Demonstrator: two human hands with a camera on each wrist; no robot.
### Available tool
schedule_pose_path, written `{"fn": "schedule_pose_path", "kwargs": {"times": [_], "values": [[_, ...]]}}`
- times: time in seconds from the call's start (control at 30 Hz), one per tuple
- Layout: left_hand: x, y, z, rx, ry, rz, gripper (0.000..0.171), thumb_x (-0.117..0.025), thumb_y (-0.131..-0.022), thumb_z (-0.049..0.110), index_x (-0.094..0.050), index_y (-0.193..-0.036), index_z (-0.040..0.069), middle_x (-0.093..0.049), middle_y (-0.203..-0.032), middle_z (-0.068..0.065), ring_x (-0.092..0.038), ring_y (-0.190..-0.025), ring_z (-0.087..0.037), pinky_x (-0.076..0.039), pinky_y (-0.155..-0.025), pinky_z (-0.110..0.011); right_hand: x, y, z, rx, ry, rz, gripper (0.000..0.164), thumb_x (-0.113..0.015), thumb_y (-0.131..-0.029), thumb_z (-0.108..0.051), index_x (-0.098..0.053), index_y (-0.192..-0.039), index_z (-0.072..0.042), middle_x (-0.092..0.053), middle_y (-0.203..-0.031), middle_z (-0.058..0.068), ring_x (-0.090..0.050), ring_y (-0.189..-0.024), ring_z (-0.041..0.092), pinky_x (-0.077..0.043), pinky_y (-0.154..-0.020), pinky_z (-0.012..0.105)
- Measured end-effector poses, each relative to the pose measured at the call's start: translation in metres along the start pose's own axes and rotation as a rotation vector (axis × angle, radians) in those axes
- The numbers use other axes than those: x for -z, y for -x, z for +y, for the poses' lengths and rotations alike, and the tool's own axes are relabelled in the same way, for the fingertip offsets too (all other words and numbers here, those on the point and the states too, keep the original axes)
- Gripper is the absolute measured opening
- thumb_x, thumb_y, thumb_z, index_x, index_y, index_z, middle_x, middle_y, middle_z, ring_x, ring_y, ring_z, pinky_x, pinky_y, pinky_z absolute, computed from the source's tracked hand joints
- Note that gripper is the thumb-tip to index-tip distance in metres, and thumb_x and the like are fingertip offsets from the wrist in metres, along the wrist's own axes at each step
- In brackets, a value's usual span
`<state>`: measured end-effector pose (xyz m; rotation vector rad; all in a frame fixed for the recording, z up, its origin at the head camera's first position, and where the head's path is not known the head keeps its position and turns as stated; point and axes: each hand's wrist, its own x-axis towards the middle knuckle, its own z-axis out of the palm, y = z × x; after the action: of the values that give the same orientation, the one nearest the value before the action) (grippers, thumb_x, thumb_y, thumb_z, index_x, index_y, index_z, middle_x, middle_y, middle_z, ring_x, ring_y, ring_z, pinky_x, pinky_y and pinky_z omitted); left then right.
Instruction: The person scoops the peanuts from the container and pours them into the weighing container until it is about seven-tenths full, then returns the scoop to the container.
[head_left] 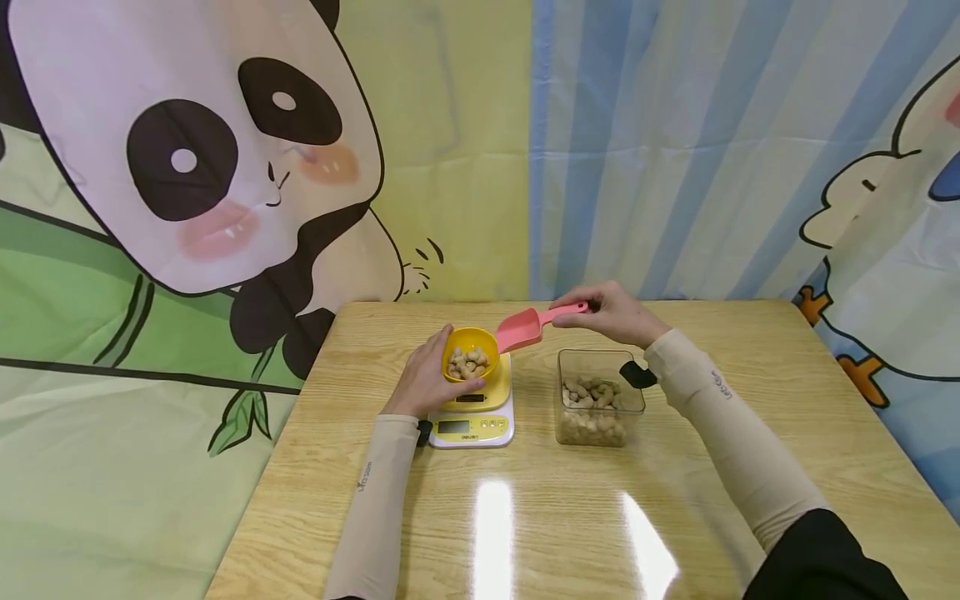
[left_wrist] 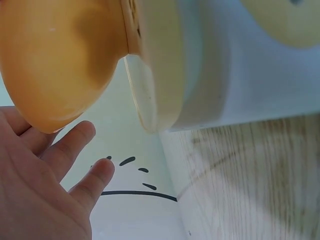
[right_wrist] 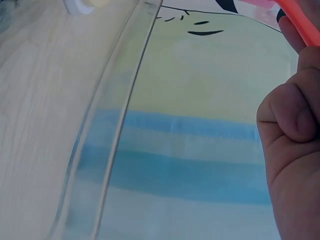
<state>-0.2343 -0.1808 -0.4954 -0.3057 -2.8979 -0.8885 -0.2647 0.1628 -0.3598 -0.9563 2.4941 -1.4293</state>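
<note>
A yellow bowl (head_left: 491,343) with several cashews (head_left: 467,363) in it sits on the platform of a yellow-and-white kitchen scale (head_left: 471,427). My left hand (head_left: 424,377) grips the bowl from the left, thumb along its front and fingers along its far side; the left wrist view has those fingers (left_wrist: 75,145) against the bowl's orange-looking wall. With the right hand (head_left: 611,312) I pinch the handle of a pink scoop (head_left: 522,330). Its tip is at the bowl's right rim, and no nuts show in it. In the right wrist view only part of the handle (right_wrist: 301,20) appears.
To the right of the scale, a clear square container (head_left: 568,421) holds many cashews, below my right wrist. The wooden table (head_left: 555,533) ends at a curtain (head_left: 465,150) with cartoon prints. A dark wrist strap piece (head_left: 637,375) hangs near the container's right rim.
</note>
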Motion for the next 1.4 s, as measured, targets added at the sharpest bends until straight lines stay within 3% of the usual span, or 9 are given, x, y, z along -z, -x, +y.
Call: {"fn": "schedule_pose_path", "kwargs": {"times": [0.23,0.6,0.9,1.13,1.4], "values": [[0.000,0.000,-0.001,0.009,0.010,0.003,0.121,-0.077,-0.070,0.074,-0.016,-0.164,0.028,-0.029,-0.165,-0.004,-0.032,-0.146,-0.038,-0.027,-0.116,-0.064,0.010,0.014,0.002,-0.042,-0.017,0.062,0.024,-0.078,-0.091,-0.016,-0.077,-0.113,-0.006,-0.073,-0.093,0.010,-0.046,-0.062,0.013,-0.040,-0.056,0.023],[-0.001,0.001,0.002,0.025,0.017,-0.009,0.120,-0.078,-0.072,0.072,-0.016,-0.164,0.027,-0.027,-0.166,-0.003,-0.030,-0.147,-0.036,-0.027,-0.117,-0.063,0.024,0.041,0.044,-0.055,-0.035,0.158,0.025,-0.079,-0.091,-0.025,-0.078,-0.115,-0.017,-0.071,-0.091,0.007,-0.050,-0.061,0.018,-0.047,-0.055,0.029],[-0.002,0.001,0.000,0.021,0.021,-0.003,0.120,-0.077,-0.071,0.073,-0.014,-0.164,0.031,-0.026,-0.166,-0.002,-0.030,-0.148,-0.033,-0.028,-0.116,-0.062,0.030,0.067,0.045,-0.069,-0.043,0.216,0.026,-0.078,-0.091,-0.020,-0.077,-0.117,-0.014,-0.073,-0.094,0.007,-0.048,-0.061,0.017,-0.044,-0.052,0.028],[-0.002,0.001,0.000,0.022,0.027,-0.002,0.120,-0.077,-0.072,0.073,-0.015,-0.164,0.030,-0.027,-0.166,-0.002,-0.030,-0.148,-0.034,-0.027,-0.117,-0.062,0.029,0.084,0.026,-0.015,-0.064,0.207,0.023,-0.075,-0.092,-0.007,-0.076,-0.114,-0.002,-0.071,-0.092,0.012,-0.046,-0.058,0.011,-0.042,-0.050,0.027],[-0.003,0.001,0.000,0.017,0.031,0.001,0.120,-0.077,-0.071,0.074,-0.016,-0.164,0.030,-0.028,-0.165,-0.002,-0.031,-0.147,-0.034,-0.027,-0.117,-0.062,0.026,0.106,0.031,-0.093,-0.039,0.232,0.023,-0.077,-0.092,-0.011,-0.076,-0.114,-0.006,-0.072,-0.093,0.008,-0.049,-0.062,0.015,-0.045,-0.052,0.027]]}}
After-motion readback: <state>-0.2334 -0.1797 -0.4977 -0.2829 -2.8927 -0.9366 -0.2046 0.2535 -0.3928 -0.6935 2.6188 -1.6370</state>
